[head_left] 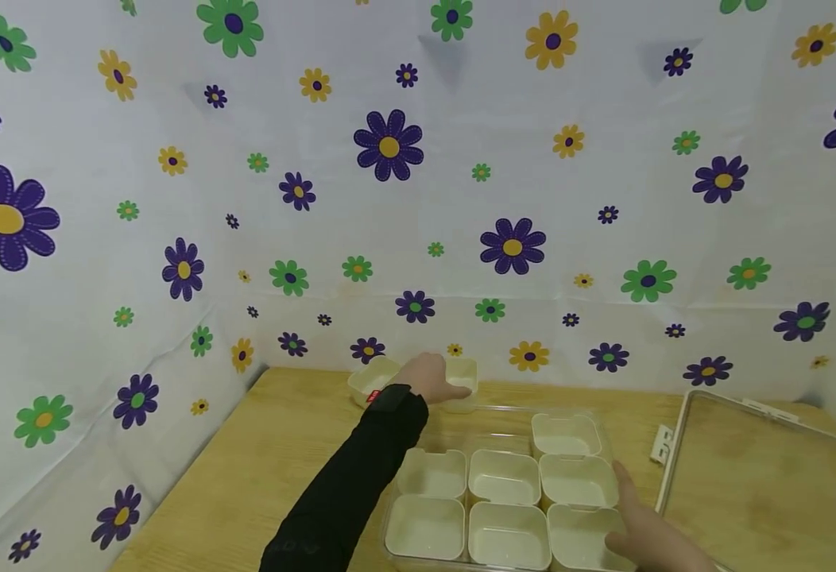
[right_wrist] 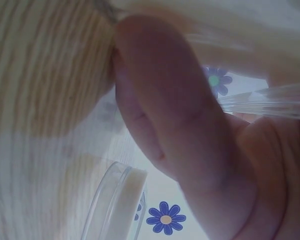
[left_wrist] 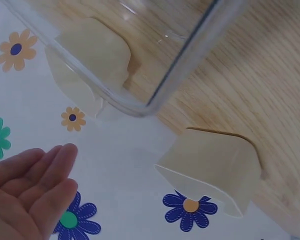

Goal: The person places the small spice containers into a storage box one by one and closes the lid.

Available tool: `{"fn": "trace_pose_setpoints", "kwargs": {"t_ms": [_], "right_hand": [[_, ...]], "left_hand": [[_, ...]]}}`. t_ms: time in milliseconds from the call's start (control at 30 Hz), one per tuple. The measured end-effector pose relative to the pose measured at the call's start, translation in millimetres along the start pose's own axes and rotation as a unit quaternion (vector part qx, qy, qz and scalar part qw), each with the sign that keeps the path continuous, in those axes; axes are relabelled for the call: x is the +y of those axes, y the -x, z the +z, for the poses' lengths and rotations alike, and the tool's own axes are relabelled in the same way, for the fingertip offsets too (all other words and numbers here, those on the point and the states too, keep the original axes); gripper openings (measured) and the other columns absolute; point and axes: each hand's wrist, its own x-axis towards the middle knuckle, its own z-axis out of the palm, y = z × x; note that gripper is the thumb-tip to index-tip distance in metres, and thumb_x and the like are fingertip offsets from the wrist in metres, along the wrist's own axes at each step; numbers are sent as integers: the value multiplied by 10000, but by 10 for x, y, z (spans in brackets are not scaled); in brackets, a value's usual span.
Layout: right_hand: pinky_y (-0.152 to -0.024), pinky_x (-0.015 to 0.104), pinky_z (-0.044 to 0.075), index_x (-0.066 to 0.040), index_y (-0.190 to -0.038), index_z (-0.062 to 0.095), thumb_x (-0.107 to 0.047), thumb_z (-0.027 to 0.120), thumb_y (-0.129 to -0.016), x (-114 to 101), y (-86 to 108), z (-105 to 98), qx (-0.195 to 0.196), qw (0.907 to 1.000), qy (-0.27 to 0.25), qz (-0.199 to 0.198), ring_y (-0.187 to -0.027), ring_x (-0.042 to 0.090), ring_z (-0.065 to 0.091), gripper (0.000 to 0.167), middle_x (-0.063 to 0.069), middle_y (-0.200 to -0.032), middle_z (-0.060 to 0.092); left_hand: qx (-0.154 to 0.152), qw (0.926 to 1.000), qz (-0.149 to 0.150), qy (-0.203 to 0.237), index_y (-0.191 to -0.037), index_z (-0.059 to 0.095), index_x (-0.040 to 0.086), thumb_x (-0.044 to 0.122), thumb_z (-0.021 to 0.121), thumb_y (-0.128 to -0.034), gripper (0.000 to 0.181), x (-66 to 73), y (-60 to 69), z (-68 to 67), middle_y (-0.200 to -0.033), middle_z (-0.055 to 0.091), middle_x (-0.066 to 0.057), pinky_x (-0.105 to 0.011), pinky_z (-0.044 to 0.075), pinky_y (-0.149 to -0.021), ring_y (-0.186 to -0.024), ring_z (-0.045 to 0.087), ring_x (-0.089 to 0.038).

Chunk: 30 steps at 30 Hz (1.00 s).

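My left hand [head_left: 428, 380] reaches over the back of the table between two loose cream cups, a tilted left one [head_left: 375, 375] and a right one [head_left: 465, 373]. In the left wrist view its fingers [left_wrist: 52, 167] are relaxed and apart from both cups, holding nothing. A clear plastic box [left_wrist: 140, 109] stands beside them, holding several cream cups [head_left: 505, 477] in rows; its back-left part has no cups. My right hand [head_left: 650, 528] grips the box's right wall, thumb towards the front-right cup [head_left: 582, 536], fingers [right_wrist: 165, 75] outside.
A clear lid [head_left: 768, 485] with a white frame and a white clasp [head_left: 662, 443] lies on the wooden table [head_left: 246, 477] at the right. White flowered sheeting [head_left: 404, 222] rises behind the table and along its left side.
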Motion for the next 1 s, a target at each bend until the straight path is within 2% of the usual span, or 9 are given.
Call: {"fn": "trace_pose_setpoints", "kwargs": {"t_ms": [100, 200, 367, 500, 567, 667, 833, 1000], "right_hand": [[-413, 265, 352, 62, -1341, -77, 43, 582, -699, 25, -6, 4, -32, 9999, 79, -53, -432, 164, 398, 921, 107, -709, 536], [-402, 233, 327, 71, -1335, -71, 39, 582, -687, 40, -20, 10, -26, 9997, 218, -130, -418, 133, 368, 921, 60, -588, 474], [-395, 216, 320, 82, -1328, -76, 43, 587, -674, 66, -53, 8, -61, 9993, 160, -346, -413, 116, 363, 933, 42, -544, 438], [-392, 226, 345, 89, -1313, -114, 50, 582, -674, 105, -50, -19, -177, 9980, 32, -604, -415, 120, 389, 945, 47, -559, 455], [-404, 247, 369, 72, -1315, -126, 48, 580, -682, 108, -45, -37, -233, 9981, -78, -562, -424, 132, 418, 949, 53, -585, 474], [-428, 292, 399, 57, -1316, -128, 55, 578, -682, 103, -45, -41, -259, 9982, -231, -481, -448, 164, 464, 949, 72, -639, 505], [-458, 329, 421, 55, -1313, -130, 93, 568, -659, 97, -59, -54, -331, 9972, -567, -368, -486, 199, 498, 956, 118, -737, 525], [-453, 301, 443, 64, -1303, -179, 84, 556, -658, 162, -87, -72, -528, 9932, -807, -649, -497, 200, 516, 978, 178, -855, 543]], "left_hand": [[-10, 9998, -115, -138, -516, 377, 123, 510, 636, -726, 511, 55, -65, 85, -504, 273, 31, -244, 305, -463, -459, 355, -118], [-37, 9994, -331, -112, -516, 435, 106, 503, 653, -712, 493, 126, -107, 118, -504, 333, 14, -256, 340, -476, -482, 398, -140], [-181, 9976, -641, -192, -570, 565, 80, 503, 673, -689, 453, 168, -178, 234, -529, 442, -9, -263, 375, -501, -513, 433, -159], [-167, 9970, -718, -253, -577, 584, 77, 525, 661, -685, 467, 158, -282, 371, -547, 472, -13, -270, 389, -511, -523, 440, -156], [-110, 9966, -773, -277, -585, 584, 75, 531, 658, -681, 473, 160, -336, 411, -559, 487, -16, -281, 408, -534, -537, 455, -161], [-9, 9960, -857, -267, -611, 601, 55, 518, 670, -674, 472, 157, -388, 448, -576, 513, -28, -306, 438, -581, -562, 488, -177], [-12, 9954, -910, -298, -630, 606, 50, 538, 664, -665, 492, 135, -447, 498, -583, 521, -28, -311, 449, -598, -565, 501, -180], [-71, 9956, -856, -380, -591, 579, 79, 559, 639, -680, 492, 146, -488, 531, -577, 513, -13, -295, 437, -569, -547, 487, -157]]}}
